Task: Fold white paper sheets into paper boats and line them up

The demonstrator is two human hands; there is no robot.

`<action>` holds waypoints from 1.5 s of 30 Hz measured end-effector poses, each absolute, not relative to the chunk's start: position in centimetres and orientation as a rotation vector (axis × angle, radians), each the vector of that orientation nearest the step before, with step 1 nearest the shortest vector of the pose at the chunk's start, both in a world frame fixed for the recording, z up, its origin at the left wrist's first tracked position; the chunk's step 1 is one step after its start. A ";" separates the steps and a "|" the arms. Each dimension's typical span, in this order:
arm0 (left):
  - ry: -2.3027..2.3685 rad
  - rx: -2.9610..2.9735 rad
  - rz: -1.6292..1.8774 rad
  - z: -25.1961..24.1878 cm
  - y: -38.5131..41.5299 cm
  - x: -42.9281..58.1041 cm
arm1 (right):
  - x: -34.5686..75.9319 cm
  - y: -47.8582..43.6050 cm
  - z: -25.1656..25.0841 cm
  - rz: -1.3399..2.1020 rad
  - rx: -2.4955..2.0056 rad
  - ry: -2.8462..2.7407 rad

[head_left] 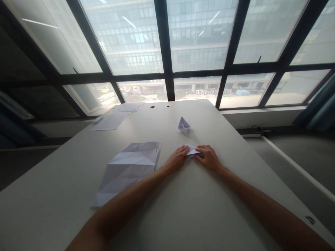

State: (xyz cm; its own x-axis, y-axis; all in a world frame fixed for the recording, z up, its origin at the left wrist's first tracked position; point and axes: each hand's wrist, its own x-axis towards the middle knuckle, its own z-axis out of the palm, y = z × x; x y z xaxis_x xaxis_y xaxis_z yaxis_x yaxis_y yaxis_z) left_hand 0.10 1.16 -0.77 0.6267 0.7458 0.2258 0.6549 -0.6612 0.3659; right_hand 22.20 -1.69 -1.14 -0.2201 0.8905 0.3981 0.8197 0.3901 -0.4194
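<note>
A small folded piece of white paper (192,150) lies on the white table between my two hands. My left hand (178,157) presses on its left end, fingers together and pointing forward. At the right end, my right hand (208,156) grips the paper between thumb and fingers. Parts of the paper are covered by my fingertips. Just beyond my hands stands a folded paper boat (184,125) with a pointed peak. To the left of my left forearm lies a larger creased sheet of paper (131,167), partly hidden by the arm.
Flat white sheets (111,121) lie at the table's far left, with a small pale object (97,120) beside them. Two round holes pierce the far end of the table (167,212). Dark-framed windows (167,52) rise beyond it. A small dark mark (310,219) shows near the right edge.
</note>
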 end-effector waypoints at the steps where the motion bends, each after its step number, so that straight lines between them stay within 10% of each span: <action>1: 1.140 2.585 0.539 -0.7 1.1 0.1 | 22.2 -1.7 -1.1 0.149 -1.468 -2.050; 21: 1.093 2.110 0.965 0.2 0.9 0.4 | 21.5 -1.2 -1.3 0.795 -1.076 -1.495; 45: 0.607 0.632 0.858 0.5 1.8 0.6 | 19.8 -3.2 -0.1 0.268 -1.118 -2.509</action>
State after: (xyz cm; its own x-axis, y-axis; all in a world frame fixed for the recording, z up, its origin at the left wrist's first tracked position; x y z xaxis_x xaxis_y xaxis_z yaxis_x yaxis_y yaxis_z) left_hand 0.61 1.79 0.53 0.5136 0.8273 -0.2273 -0.4890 0.5000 0.7148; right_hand 19.76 -3.20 -0.07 -0.6118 0.7462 0.2625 0.6737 0.6655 -0.3213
